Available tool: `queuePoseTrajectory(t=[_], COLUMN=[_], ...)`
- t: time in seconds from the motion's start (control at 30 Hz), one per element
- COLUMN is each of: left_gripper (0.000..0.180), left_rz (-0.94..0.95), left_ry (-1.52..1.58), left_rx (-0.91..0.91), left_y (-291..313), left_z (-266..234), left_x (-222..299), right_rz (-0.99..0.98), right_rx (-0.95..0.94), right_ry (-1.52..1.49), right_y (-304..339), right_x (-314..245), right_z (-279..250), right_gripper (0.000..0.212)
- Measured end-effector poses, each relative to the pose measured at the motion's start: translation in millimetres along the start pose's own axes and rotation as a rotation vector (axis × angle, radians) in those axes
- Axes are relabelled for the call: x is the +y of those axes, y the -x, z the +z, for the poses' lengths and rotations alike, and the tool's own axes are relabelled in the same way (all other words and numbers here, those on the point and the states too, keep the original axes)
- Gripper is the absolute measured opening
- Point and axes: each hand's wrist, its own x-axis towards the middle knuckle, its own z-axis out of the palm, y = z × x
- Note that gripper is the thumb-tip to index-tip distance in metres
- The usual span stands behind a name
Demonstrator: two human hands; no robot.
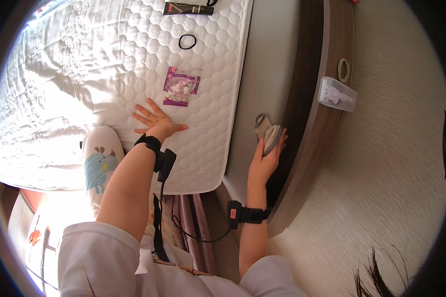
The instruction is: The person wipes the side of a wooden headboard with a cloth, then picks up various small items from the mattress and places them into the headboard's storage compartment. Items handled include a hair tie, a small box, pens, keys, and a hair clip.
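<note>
My left hand (158,123), at ten o'clock from the middle of my view, is spread palm-down on the white quilted mattress (203,158), fingers splayed and thumb pointing to three o'clock, with nothing in its grasp. My right hand (266,161) is at three o'clock, partly curled, and has hold of a folded beige cloth (270,133) with a checked edge. The cloth sits at the hand's twelve o'clock, thumb on its near side and fingers behind it, over the border between a grey panel (270,64) and a dark strip (305,64); I cannot tell how firmly it is pressed there. At one o'clock from my left hand, near the fingertips, lies a purple-edged clear packet (178,91) of small pale pieces. Toward twelve o'clock from that lie a thin black ring (187,49), then a dark tube (183,9). Between one and two o'clock from my right hand, a clear plastic box (337,96) rests on the wooden ledge (338,34), with a roll of tape (340,70) just beside it at the box's twelve o'clock. Each wrist wears a black band, and my printed trouser leg (101,168) shows at eight o'clock from my left hand.
</note>
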Motion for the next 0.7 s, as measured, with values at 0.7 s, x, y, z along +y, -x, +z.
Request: queuePoseTrajectory(t=[0.7], left_gripper=[0.161], left_rz=[0.01], left_ry=[-0.03], left_rx=[0.027], left_y=[1.2], left_z=[0.7], left_x=[0.0], right_rz=[-0.347], right_rx=[-0.377], right_ry=[1.429], right_y=[-38.7], right_x=[-19.0], right_z=[87.3], right_gripper=[0.054])
